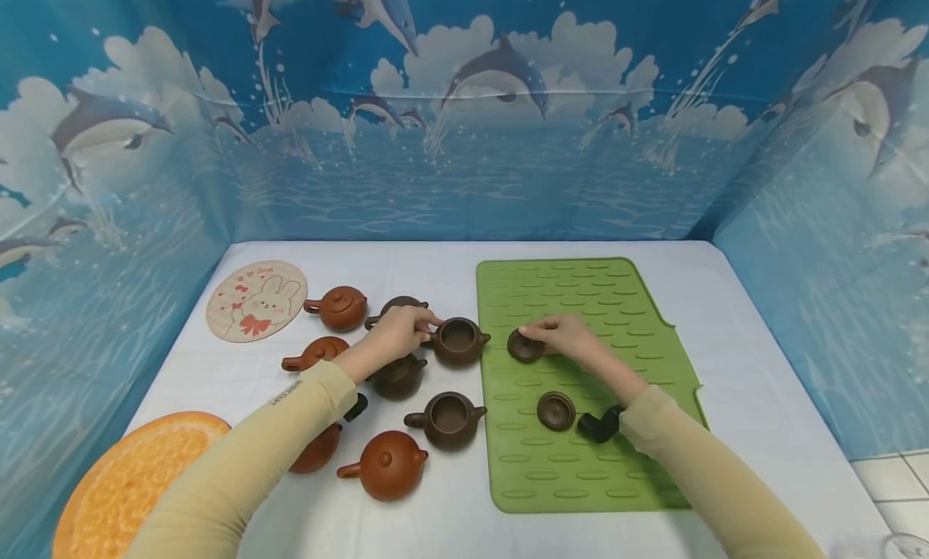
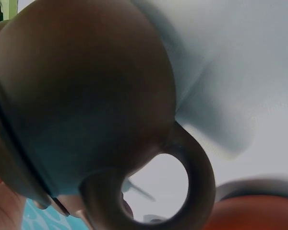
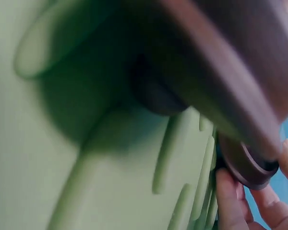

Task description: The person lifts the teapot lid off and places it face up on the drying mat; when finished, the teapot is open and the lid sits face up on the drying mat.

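A blue dolphin curtain hangs behind a white-covered tabletop. The left hand has its fingers nearly closed, pinching the handle of a dark open teapot, which sits upright near the middle, just beside a green mat. The right hand pinches a dark lid by its edge at the mat, with thumb and fingers close together; its hollow side faces up, and whether it touches the mat I cannot tell. To handle these well, I would keep the left grip light but steady so the teapot stays flat, and turn the lid slowly, gripped at the rim, well away from the spout. The teapot's spout points right, toward the mat, with the handle opposite, so its long axis runs left to right; the lid, being round, has none. Farther out, a second open teapot points the same way, another lid lies on the mat, and a reddish teapot wears its lid.
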